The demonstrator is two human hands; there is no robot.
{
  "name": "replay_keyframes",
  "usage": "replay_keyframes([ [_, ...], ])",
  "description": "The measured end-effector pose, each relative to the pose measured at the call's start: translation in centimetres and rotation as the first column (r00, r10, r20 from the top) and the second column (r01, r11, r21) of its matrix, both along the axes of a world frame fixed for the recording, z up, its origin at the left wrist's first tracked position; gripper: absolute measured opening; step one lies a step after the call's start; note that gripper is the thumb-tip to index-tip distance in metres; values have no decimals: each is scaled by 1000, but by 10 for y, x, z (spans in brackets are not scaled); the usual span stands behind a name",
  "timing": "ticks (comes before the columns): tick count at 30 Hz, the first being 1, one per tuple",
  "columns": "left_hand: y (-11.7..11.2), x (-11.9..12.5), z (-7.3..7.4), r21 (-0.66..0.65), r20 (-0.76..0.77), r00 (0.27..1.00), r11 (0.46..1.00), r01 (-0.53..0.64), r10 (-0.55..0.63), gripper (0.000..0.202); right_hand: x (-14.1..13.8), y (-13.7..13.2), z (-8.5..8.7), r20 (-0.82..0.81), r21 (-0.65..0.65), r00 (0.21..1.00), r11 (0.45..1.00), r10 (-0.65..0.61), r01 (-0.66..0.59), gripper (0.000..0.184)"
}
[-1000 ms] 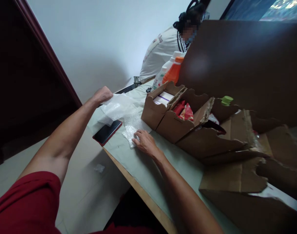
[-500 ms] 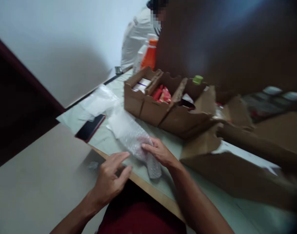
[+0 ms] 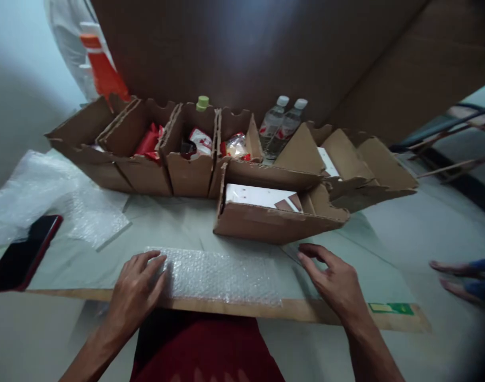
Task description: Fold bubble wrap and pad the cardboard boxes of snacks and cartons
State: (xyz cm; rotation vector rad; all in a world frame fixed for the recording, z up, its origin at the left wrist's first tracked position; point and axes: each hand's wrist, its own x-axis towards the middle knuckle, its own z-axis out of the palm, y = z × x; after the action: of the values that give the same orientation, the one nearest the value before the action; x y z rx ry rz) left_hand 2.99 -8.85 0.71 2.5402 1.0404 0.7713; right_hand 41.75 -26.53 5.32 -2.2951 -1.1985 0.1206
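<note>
A strip of bubble wrap (image 3: 222, 276) lies flat along the table's front edge. My left hand (image 3: 137, 284) rests at its left end, fingers touching the wrap, with a gap between thumb and forefinger. Past the strip's right end, my right hand (image 3: 333, 278) has thumb and fingertips brought together at a thin, pale, see-through piece (image 3: 292, 253) too faint to name. Just behind the strip stands a cardboard bin (image 3: 262, 225) with a white box (image 3: 260, 196) inside.
Several cardboard bins (image 3: 192, 178) line the back, holding red packets (image 3: 150, 142) and other goods. Two clear bottles (image 3: 280, 127) stand behind them. More bubble wrap (image 3: 83, 207) and a phone (image 3: 25, 252) lie left. Someone's feet (image 3: 459, 278) show at right.
The view has swung right. My right hand has let go of the bubble wrap and moved right. One strip now lies flat in front of me, with my left hand at its end.
</note>
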Motion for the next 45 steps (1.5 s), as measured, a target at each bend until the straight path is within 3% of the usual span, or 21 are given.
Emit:
replay_keyframes([
  [4, 14, 59, 14, -152, 127, 991, 987, 60, -41, 45, 28, 4, -2, -184, 37, 983, 999, 13, -6, 51],
  [7, 21, 113, 20, -264, 236, 968, 953, 149, -86, 62, 33, 25, -6, -266, 32, 961, 997, 80, -74, 46],
  [9, 22, 133, 21, -311, 272, 960, 938, 154, -68, 56, 25, 39, -10, -286, 38, 953, 995, 100, -94, 40],
  [11, 20, 137, 21, -362, 263, 964, 929, 69, 31, 44, 14, 52, -15, -291, 80, 944, 987, 155, -137, 36],
  [14, 20, 126, 22, -425, 248, 951, 903, -64, 185, 35, 3, 67, -20, -278, 175, 925, 961, 258, -215, 32],
  [17, 24, 108, 26, -419, 241, 951, 904, -78, 194, 44, 5, 63, -24, -238, 232, 938, 952, 253, -198, 36],
  [20, 21, 84, 29, -279, 243, 950, 952, -123, 194, 59, 4, 40, -25, -111, 313, 979, 941, 170, -128, 33],
  [23, 4, 63, 30, -67, 172, 983, 997, -46, 56, 43, -25, 23, -22, 62, 368, 977, 906, 202, -211, 22],
  [25, -8, 55, 25, 8, 31, 992, 993, 120, -120, 33, -60, 27, -24, 134, 315, 908, 851, 398, -420, 24],
  [27, -15, 53, 15, 11, -111, 961, 967, 254, -251, 27, -94, 37, -32, 144, 188, 758, 735, 636, -652, 26],
  [29, -17, 54, 3, -1, -195, 935, 953, 303, -297, 23, -110, 41, -44, 137, 61, 629, 627, 766, -777, 27],
  [30, -16, 54, -2, -5, -208, 929, 950, 311, -305, 23, -107, 37, -51, 149, 16, 609, 613, 779, -790, 28],
  [31, -14, 53, -6, -11, -208, 926, 948, 318, -313, 24, -97, 28, -56, 175, -14, 624, 636, 761, -772, 28],
  [32, -12, 52, -8, -18, -197, 924, 944, 330, -327, 25, -82, 15, -60, 215, -29, 672, 692, 709, -721, 28],
  [35, -6, 44, -6, -36, -113, 924, 930, 365, -366, 25, -25, -32, -58, 379, -52, 823, 898, 423, -438, 25],
  [37, -1, 34, 1, -3, -70, 947, 949, 314, -314, 25, 0, -50, -50, 455, -24, 846, 954, 278, -300, 26],
  [39, 6, 20, 6, 56, -105, 981, 984, 171, -165, 28, 6, -47, -44, 444, -6, 850, 950, 283, -313, 28],
  [42, 16, 1, 6, 99, -257, 961, 992, -80, 103, 41, -11, -15, -47, 368, -70, 823, 896, 432, -439, 34],
  [45, 20, -7, -1, 47, -346, 914, 977, -208, 211, 38, -30, 16, -54, 327, -135, 810, 872, 488, -471, 32],
])
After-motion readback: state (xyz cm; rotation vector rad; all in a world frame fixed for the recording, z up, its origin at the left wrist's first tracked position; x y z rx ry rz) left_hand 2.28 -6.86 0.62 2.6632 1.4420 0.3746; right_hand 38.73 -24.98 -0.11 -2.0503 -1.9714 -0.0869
